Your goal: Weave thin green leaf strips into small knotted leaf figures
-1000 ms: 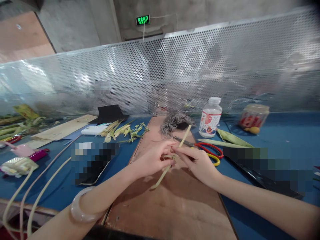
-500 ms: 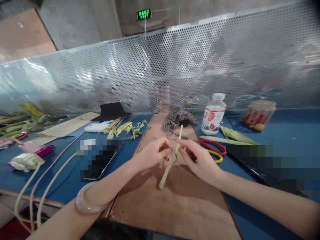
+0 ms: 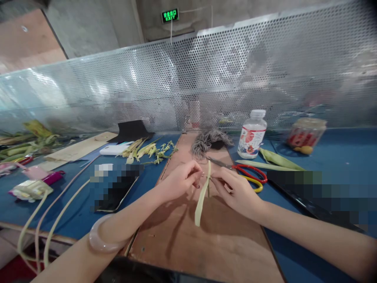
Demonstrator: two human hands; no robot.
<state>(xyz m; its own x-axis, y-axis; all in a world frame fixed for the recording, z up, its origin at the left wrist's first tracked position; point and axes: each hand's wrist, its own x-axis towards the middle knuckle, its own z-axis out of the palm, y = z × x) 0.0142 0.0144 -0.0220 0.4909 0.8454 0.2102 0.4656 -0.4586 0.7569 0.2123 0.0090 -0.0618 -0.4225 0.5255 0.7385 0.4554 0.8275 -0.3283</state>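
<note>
A narrow, pale green husk strip [image 3: 200, 204] hangs over the brown wooden board, its wider end pointing down toward me. My right hand [image 3: 237, 190] pinches it near its upper part between thumb and forefinger. Just left of the strip is my left hand [image 3: 185, 177], its fingers curled together and a small gap away from the strip. Whatever those fingertips hold, if anything, is too small to make out. Beyond my right hand lie scissors with red and yellow handles [image 3: 251, 173], partly covered by that hand.
Grey yarn [image 3: 207, 141] lies at the board's far end. A white-capped bottle [image 3: 251, 135], green husks [image 3: 278, 159] and a jar [image 3: 306, 135] stand or lie to the right. Leftward are a dark phone-like slab [image 3: 123, 188], plant sprigs [image 3: 159, 153] and cables [image 3: 63, 204]. A perforated metal screen [image 3: 188, 78] closes the back.
The husk strip has turned more upright and its top has dropped. My left fingertips have drawn slightly away from it, while my right hand keeps its pinch.
</note>
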